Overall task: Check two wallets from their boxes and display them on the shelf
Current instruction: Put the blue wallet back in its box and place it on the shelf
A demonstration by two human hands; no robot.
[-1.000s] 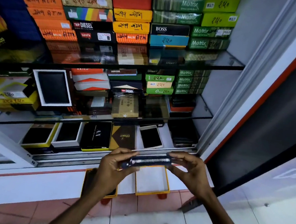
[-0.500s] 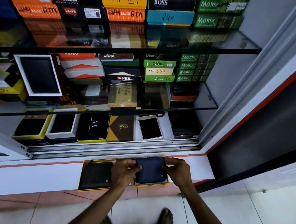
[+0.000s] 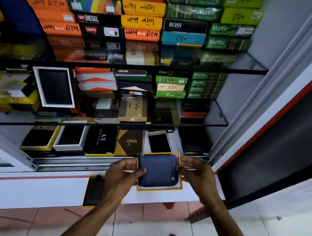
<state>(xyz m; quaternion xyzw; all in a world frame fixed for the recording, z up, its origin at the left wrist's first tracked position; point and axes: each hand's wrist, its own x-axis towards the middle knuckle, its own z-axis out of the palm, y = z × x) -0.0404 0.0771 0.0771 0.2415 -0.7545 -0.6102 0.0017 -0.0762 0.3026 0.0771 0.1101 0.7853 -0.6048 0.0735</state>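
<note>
Both hands are being held over the white ledge at the near edge of the display case. Left hand: fingers are being curled onto the left edge of the yellow-rimmed box, thumb lying on the blue wallet. Right hand: fingers are being pressed to the box's right edge. Blue wallet: being kept flat inside that box. Second open box with black wallet: being partly hidden by the left forearm, lying on the ledge at left. Glass shelves: being loaded with stacked wallet boxes, far side.
</note>
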